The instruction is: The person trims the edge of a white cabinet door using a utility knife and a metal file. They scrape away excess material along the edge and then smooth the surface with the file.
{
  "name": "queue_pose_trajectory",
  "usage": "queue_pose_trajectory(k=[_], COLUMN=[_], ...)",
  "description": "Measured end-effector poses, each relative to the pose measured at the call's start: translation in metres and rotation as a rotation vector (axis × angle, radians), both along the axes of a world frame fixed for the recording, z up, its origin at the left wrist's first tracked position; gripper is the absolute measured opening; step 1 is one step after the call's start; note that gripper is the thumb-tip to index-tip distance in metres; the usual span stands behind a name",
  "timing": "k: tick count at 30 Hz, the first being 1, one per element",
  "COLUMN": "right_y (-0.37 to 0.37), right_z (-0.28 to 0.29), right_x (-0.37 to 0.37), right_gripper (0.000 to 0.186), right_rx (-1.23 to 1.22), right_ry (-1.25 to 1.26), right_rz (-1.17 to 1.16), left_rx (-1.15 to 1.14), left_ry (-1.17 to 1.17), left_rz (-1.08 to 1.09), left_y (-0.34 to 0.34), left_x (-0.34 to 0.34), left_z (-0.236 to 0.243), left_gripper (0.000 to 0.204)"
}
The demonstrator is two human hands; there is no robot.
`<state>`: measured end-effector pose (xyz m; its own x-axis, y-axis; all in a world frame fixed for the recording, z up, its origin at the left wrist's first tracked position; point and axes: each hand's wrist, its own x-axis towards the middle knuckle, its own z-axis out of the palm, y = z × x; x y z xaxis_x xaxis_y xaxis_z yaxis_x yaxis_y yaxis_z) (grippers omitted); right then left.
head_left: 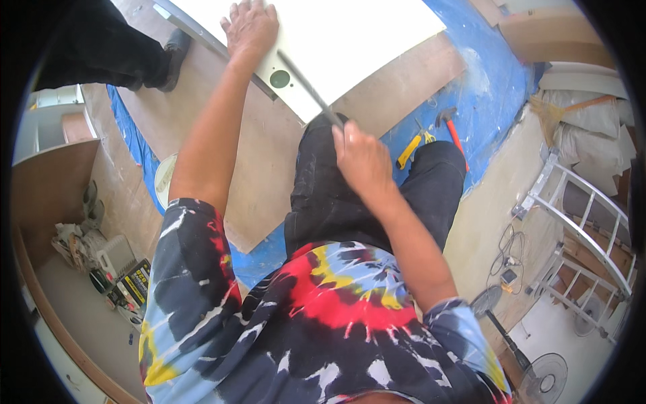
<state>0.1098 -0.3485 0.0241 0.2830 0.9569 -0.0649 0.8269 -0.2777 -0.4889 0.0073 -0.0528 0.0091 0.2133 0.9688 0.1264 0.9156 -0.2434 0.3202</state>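
A white panel [350, 40] with a round hole near its corner lies in front of me on a brown board. My left hand [250, 30] rests on the panel, its fingers spread flat near the left edge. My right hand [363, 158] is wrapped around the near end of a long, thin, dark metal file [306, 82]. The file slants across the panel's near corner, beside the round hole, with its far tip close to my left wrist. My fingers hide its grip end.
Blue sheeting [481, 87] covers floor beneath the brown board [410, 84]. A red-handled hammer [454, 131] and a yellow cutter [408, 152] lie by my knee. Another person's shoe [176, 60] stands at far left. A ladder [585, 202] and a fan [542, 380] are at right.
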Motion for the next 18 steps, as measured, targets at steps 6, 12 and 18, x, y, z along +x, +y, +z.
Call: queue_pose_trajectory(k=[6,12,18], right_y=[-0.01,-0.016,0.011], right_z=[0.001,-0.001,0.003], right_x=[-0.005,-0.012,0.032], right_gripper=[0.031,0.032,0.035], right_rx=[-0.055,-0.087,-0.076], right_ry=[-0.032,-0.004,-0.041], right_rz=[0.043,0.032,-0.086], left_rx=[0.161,0.145,0.106], left_ry=[0.04,0.045,0.035], left_rz=[-0.015,-0.019,-0.039], left_y=[0.005,0.006,0.006], left_x=[-0.003,-0.006,-0.006], left_z=[-0.017,-0.018,-0.013], left_gripper=[0.053,0.054,0.055])
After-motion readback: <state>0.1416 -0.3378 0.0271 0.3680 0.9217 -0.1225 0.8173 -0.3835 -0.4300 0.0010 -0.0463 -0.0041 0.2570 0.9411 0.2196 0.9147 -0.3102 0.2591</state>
